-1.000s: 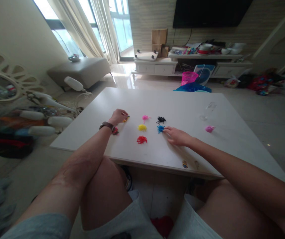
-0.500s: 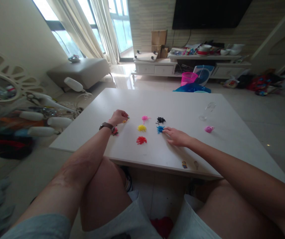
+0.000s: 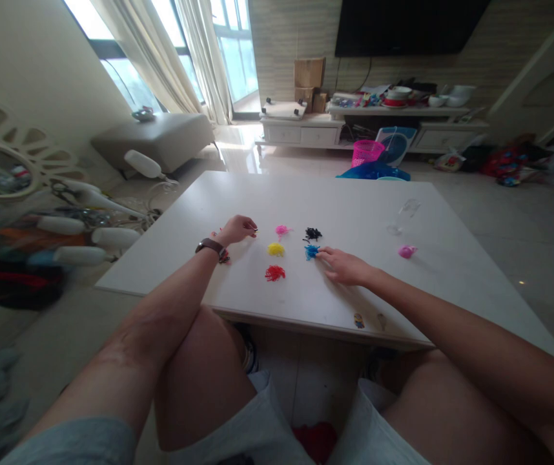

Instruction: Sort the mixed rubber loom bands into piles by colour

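Note:
My left hand is over the left part of the white table, thumb and fingers pinched on a small dark rubber band. Partly hidden beside its wrist is a mixed pile of bands. My right hand rests with its fingers stretched out, fingertips touching the blue pile of rubber bands. Behind that pile are black bands. Between my hands, small heaps of pink bands, yellow bands and red bands form a column.
On the table's right side are a clear plastic container, a clear round piece and a pink bundle. A small yellow-and-blue figure is at the near edge. Beyond the table stands a pink basket.
My left hand has moved a little to the right, away from the mixed pile, with its fingers pinched. My right hand stays at the blue pile.

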The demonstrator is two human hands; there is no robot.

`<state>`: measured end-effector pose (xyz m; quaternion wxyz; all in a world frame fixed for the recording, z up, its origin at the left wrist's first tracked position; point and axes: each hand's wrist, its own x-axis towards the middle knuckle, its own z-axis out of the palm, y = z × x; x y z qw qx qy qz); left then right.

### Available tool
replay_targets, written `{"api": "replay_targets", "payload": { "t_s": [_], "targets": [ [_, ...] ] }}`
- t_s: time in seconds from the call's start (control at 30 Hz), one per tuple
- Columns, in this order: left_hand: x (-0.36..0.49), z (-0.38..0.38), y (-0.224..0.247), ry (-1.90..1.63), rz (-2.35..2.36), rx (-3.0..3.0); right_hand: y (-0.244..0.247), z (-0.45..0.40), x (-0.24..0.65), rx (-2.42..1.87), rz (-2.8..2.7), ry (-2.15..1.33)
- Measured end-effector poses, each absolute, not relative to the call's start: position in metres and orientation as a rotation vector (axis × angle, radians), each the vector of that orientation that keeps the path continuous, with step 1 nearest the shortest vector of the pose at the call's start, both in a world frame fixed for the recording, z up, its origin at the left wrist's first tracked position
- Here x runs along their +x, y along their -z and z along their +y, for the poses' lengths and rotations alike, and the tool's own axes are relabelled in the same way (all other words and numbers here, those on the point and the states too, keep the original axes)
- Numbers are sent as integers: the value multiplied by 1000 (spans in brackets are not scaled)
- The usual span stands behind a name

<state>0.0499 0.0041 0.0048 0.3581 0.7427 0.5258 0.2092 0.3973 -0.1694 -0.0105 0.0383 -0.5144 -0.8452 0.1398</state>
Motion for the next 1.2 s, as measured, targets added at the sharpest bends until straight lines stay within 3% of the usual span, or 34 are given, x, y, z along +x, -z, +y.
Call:
{"api": "replay_targets", "payload": {
  "t_s": [0.73,1.2],
  "targets": [
    [87,-20,-12,-336,1002,2141,7,-170,397,-1580,-2619,-440],
    [97,-27,-19,-489,994,2216,7,-170,396,-1581,-2597,-434]
  ]
}}
